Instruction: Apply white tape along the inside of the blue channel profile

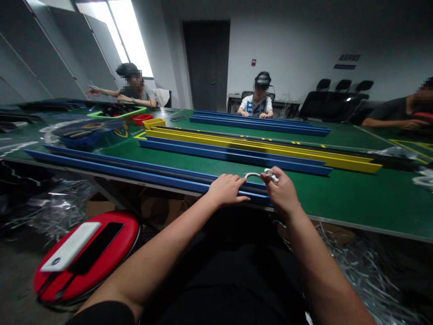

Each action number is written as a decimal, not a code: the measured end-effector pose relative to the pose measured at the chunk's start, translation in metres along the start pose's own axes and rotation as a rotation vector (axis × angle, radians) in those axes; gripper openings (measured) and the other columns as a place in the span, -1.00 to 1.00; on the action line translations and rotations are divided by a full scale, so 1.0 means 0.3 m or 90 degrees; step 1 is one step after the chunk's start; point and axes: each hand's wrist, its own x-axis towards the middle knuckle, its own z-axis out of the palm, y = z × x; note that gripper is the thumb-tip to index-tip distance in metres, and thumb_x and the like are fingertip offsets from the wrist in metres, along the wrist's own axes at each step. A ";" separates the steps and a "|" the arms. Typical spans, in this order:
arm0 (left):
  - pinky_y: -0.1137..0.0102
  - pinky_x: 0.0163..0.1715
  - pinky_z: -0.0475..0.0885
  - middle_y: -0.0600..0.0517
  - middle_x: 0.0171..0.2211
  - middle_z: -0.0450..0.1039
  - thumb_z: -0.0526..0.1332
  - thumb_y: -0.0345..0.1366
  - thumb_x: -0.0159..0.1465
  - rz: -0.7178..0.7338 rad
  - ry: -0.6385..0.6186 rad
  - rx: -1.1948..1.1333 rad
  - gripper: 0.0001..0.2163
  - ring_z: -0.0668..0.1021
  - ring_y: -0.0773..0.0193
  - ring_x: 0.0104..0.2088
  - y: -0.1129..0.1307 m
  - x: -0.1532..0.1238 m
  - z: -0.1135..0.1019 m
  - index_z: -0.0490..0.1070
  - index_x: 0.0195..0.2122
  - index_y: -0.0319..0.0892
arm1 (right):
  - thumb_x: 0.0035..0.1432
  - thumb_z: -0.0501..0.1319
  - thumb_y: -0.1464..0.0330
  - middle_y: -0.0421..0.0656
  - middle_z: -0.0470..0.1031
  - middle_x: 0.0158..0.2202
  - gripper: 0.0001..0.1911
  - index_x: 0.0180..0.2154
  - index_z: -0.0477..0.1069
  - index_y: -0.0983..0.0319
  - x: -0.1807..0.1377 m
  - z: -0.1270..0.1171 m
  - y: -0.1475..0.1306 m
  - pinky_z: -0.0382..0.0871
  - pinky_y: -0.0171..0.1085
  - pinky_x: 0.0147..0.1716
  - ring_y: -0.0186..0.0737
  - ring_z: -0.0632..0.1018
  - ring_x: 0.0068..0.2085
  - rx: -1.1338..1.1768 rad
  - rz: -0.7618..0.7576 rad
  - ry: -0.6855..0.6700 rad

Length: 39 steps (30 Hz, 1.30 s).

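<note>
A long blue channel point(162, 178) with a black strip point(128, 165) inside lies along the near table edge. My left hand point(227, 189) rests over its right part, fingers stretched out and thumb apart. In a closed grip just above the channel's right end, my right hand point(284, 192) has a white cable point(253, 174). Pale bits of it stick out above the fingers. The cable arcs across to my left fingertips; whether it passes under them I cannot tell.
Behind lie another blue channel point(203, 149), yellow channels point(270, 146) and further blue ones point(257, 126). A blue reel point(84, 135), green tray point(138, 113), red bin point(142, 119) and yellow bin point(154, 123) stand left. A red stool point(122, 239) holds a power bank point(71, 246). Three people sit around the table.
</note>
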 end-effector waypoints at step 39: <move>0.29 -0.11 0.45 -0.12 -0.10 0.52 0.10 0.25 0.25 -0.160 -0.168 -1.229 -0.44 0.52 0.11 -0.03 0.123 -0.085 -0.054 0.45 -0.01 -0.13 | 0.34 -0.04 0.24 -0.07 0.44 -0.24 -0.76 -0.13 0.34 0.16 -0.075 0.075 -0.006 0.33 -0.15 -0.19 -0.09 0.46 -0.21 -0.177 -0.333 -0.114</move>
